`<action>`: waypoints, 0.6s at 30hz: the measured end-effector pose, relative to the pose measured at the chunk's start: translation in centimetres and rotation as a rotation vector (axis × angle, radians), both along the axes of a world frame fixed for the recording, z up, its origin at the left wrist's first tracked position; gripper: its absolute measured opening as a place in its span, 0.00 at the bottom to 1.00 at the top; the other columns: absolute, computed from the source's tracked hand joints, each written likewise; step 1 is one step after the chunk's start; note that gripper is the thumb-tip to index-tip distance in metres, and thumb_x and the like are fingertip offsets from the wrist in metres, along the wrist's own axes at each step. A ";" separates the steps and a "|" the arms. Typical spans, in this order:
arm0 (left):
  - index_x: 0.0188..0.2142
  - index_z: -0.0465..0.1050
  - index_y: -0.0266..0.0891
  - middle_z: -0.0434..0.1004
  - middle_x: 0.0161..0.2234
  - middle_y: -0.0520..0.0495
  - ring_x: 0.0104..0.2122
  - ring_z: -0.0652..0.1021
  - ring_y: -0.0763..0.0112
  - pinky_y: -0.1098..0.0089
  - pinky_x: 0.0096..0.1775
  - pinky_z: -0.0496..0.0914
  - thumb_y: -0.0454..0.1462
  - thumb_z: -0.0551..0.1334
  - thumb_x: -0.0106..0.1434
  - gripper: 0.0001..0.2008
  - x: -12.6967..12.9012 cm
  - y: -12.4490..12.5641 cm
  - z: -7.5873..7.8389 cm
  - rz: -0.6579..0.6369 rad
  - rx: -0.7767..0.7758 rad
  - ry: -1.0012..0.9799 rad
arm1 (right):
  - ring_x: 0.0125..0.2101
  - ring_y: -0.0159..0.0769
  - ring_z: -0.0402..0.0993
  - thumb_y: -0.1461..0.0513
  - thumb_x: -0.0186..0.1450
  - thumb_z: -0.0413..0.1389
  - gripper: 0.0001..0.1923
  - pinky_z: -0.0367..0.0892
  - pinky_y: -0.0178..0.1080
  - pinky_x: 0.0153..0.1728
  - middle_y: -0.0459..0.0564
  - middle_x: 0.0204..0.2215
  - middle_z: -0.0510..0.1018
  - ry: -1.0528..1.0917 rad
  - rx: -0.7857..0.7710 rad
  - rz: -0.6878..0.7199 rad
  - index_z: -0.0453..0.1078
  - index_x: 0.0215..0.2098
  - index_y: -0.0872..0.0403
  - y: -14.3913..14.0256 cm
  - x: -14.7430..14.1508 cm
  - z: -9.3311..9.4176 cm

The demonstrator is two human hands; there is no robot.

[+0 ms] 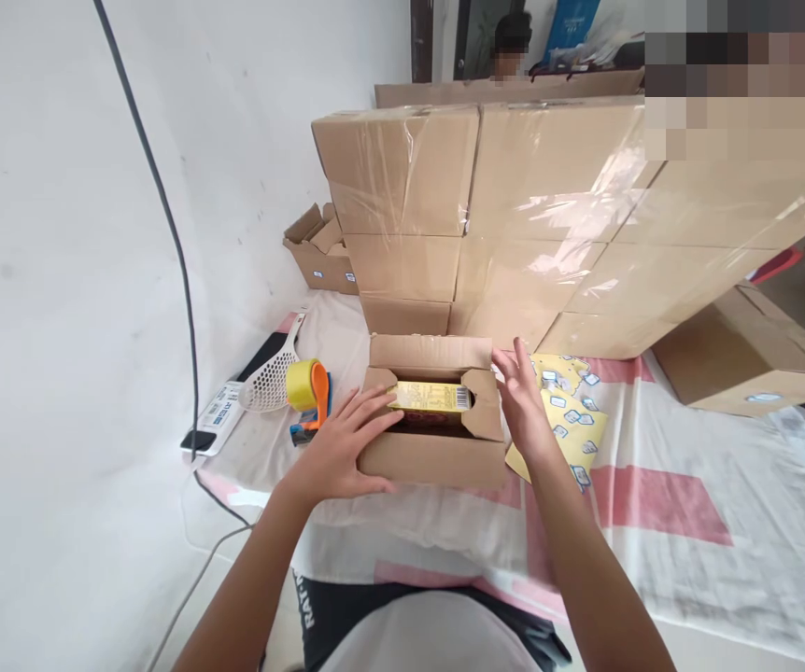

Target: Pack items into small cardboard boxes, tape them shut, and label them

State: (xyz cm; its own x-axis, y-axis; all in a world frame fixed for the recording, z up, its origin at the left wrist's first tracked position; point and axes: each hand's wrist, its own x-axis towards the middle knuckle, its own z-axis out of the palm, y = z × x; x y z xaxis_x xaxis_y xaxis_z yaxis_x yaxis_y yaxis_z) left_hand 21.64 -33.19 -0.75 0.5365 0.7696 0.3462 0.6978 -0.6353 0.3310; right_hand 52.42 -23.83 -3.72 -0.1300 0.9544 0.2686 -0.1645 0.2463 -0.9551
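Packing station in a small warehouse or shipping room. Indicators: stack of taped cartons at 12 o'clock, tape dispenser at 9 o'clock, cloth-covered counter, open boxes beside the wall.

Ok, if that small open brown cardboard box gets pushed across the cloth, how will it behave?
The small open brown cardboard box probably slides rather than rolls, since it sits flat on the pink and white cloth. Its loose flaps likely flex under the left hand and right hand. The yellow carton inside may shift.

table | cloth-covered | small open box | tape dispenser | yellow sheet
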 end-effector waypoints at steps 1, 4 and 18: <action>0.67 0.61 0.45 0.62 0.68 0.39 0.69 0.61 0.48 0.43 0.69 0.51 0.53 0.65 0.63 0.36 0.1 -0.3 0.2 0.003 0.025 0.037 | 0.66 0.47 0.61 0.45 0.70 0.49 0.33 0.58 0.58 0.64 0.49 0.62 0.69 0.013 0.046 0.016 0.51 0.71 0.37 0.4 -0.1 0.3; 0.67 0.60 0.43 0.64 0.67 0.37 0.66 0.66 0.50 0.44 0.67 0.56 0.49 0.64 0.65 0.34 0.5 -1.1 1.0 0.008 0.023 0.101 | 0.57 0.48 0.69 0.46 0.72 0.47 0.21 0.59 0.54 0.63 0.51 0.44 0.76 -0.141 0.202 0.052 0.77 0.50 0.43 0.2 -0.3 1.1; 0.52 0.73 0.42 0.72 0.53 0.36 0.53 0.72 0.48 0.47 0.53 0.69 0.42 0.63 0.66 0.16 4.9 2.8 2.2 0.684 0.030 -0.103 | 0.62 0.47 0.66 0.51 0.68 0.54 0.36 0.71 0.51 0.55 0.51 0.67 0.62 -0.027 -0.084 0.049 0.48 0.72 0.38 -0.8 -0.5 -0.6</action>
